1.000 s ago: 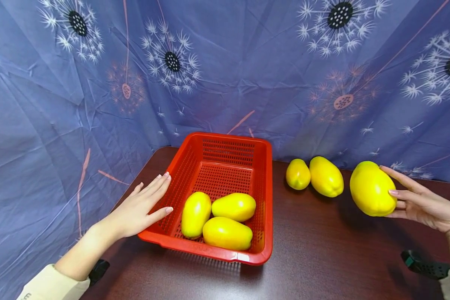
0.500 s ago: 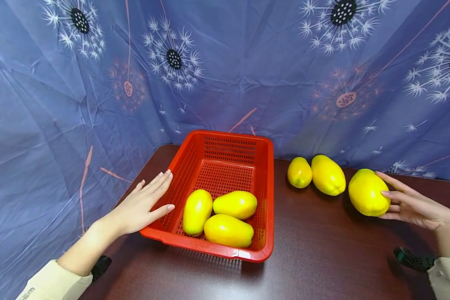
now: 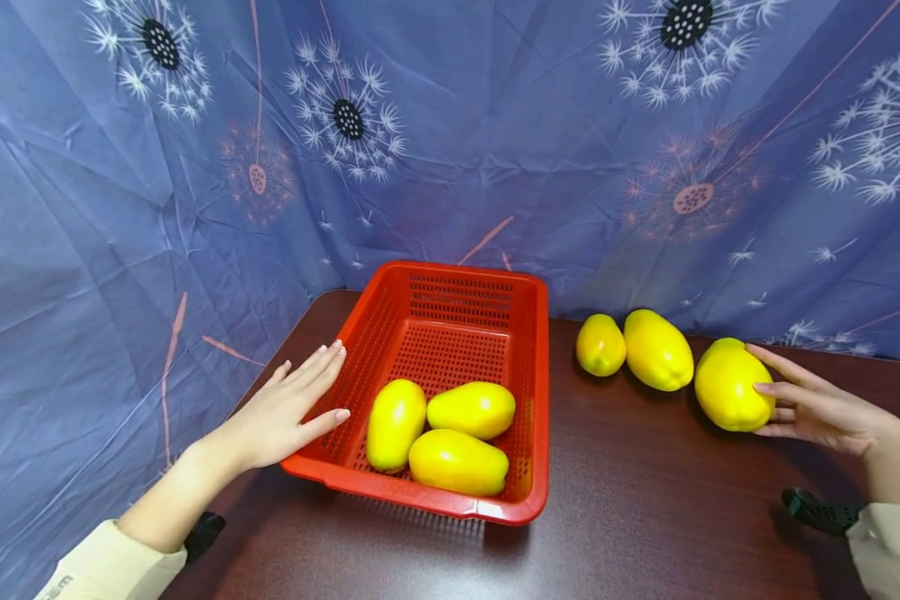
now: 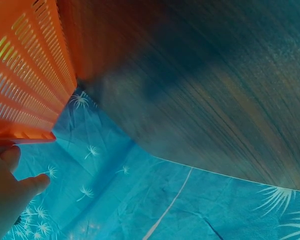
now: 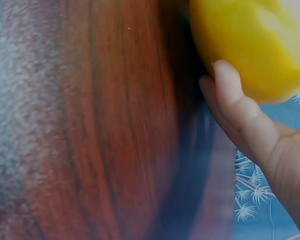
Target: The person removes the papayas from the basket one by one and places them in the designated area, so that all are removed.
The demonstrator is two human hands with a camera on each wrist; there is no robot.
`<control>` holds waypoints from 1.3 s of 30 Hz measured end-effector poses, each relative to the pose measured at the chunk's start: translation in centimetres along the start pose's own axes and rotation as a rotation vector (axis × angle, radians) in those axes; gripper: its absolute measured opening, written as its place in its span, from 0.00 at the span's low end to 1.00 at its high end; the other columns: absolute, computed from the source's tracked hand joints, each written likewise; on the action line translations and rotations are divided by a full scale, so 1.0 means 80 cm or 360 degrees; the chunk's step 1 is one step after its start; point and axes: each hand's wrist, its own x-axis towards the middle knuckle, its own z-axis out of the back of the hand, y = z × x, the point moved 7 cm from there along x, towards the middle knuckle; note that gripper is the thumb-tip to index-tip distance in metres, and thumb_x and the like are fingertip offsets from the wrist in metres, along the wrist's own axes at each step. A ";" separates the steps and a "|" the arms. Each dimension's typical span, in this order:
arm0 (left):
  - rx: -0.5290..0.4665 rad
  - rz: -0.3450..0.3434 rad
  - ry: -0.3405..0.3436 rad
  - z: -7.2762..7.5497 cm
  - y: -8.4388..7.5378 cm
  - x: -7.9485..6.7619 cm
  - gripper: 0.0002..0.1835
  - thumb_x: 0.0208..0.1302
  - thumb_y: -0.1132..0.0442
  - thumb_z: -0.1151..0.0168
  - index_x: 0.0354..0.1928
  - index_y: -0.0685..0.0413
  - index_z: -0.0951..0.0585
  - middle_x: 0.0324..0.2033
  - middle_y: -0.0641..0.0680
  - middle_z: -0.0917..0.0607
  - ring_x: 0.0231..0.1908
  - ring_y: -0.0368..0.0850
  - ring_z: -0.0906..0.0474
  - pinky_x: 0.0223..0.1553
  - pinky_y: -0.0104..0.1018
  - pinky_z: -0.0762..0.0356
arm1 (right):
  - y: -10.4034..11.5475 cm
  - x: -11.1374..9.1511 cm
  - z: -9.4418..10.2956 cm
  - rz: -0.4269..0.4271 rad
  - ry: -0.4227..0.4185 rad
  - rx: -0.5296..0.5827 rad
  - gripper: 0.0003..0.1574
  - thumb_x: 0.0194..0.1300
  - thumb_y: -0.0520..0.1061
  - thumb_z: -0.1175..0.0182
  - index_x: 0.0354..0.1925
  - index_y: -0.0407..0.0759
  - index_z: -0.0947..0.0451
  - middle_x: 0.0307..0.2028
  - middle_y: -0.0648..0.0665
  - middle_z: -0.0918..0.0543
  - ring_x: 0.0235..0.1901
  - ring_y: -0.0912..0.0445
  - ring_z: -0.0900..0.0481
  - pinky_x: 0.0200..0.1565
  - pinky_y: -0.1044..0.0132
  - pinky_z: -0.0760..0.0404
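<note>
Lower and further left than a second ago, the end fruit (image 3: 731, 385) has come down with the right hand (image 3: 825, 412) to the far edge of the worktop (image 3: 630, 500), towards its far right corner. It sits just beside the middle fruit (image 3: 659, 350); the small fruit (image 3: 601, 345) is next along that edge. Fingers grasp the end fruit from its right side, tips against the skin; whether it bears fully on the wood I cannot tell. If it does not, a quick release could let it drop and roll. Too firm a push leftward could also knock the middle fruit into the small one, and either might roll over the far edge, where only the hanging cloth (image 3: 487, 142) backs it.

Near the worktop's far left corner stands the basket (image 3: 537, 375), with left fruit (image 3: 396, 425), back fruit (image 3: 471, 410) and front fruit (image 3: 459, 462) gathered at its near end. The left hand (image 3: 273, 417) lies straight-fingered at its left rim, gripping nothing; leaning hard there might tip or slide the basket.
</note>
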 end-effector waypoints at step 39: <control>0.0005 -0.0021 -0.0027 0.000 -0.001 0.001 0.41 0.66 0.41 0.52 0.73 0.55 0.51 0.72 0.54 0.51 0.71 0.53 0.57 0.63 0.64 0.59 | 0.026 0.030 0.020 0.0255 -0.0237 0.0046 0.33 0.73 0.33 0.61 0.57 0.70 0.29 0.44 0.59 0.22 0.39 0.55 0.18 0.37 0.59 0.19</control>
